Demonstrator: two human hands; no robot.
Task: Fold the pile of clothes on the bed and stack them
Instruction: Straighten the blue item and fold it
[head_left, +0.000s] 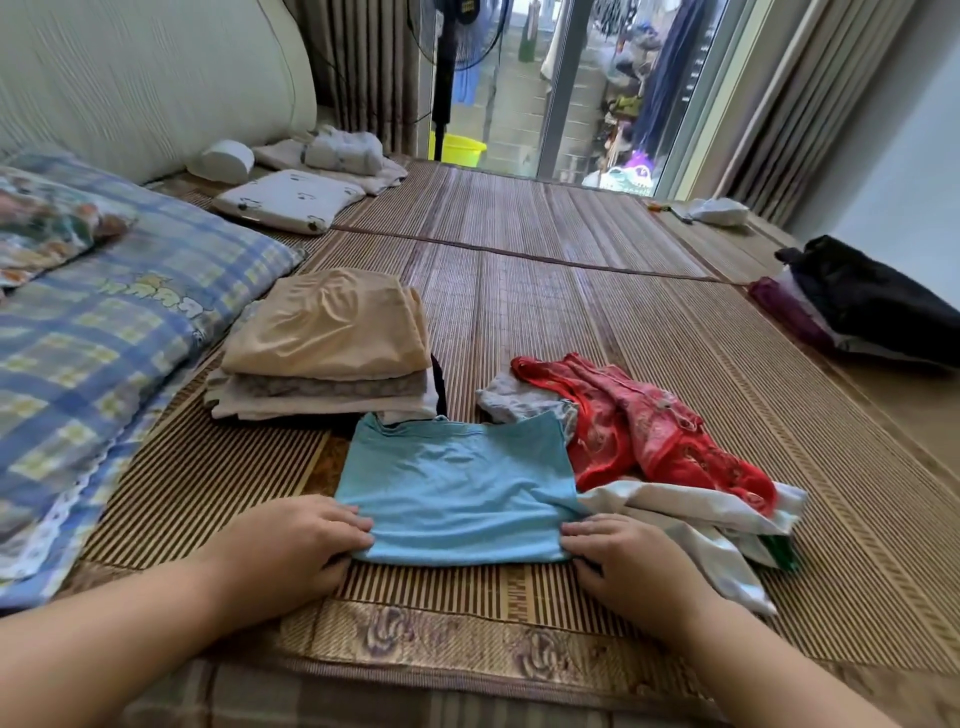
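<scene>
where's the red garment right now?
Head view, centre-right on the bamboo mat: the red garment lies unfolded just right of the light blue shirt, partly over a white garment, with a grey garment at its far-left edge.

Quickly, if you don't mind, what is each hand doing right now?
Left hand: pinches the near left edge of the folded light blue top.
Right hand: pinches its near right edge.
</scene>
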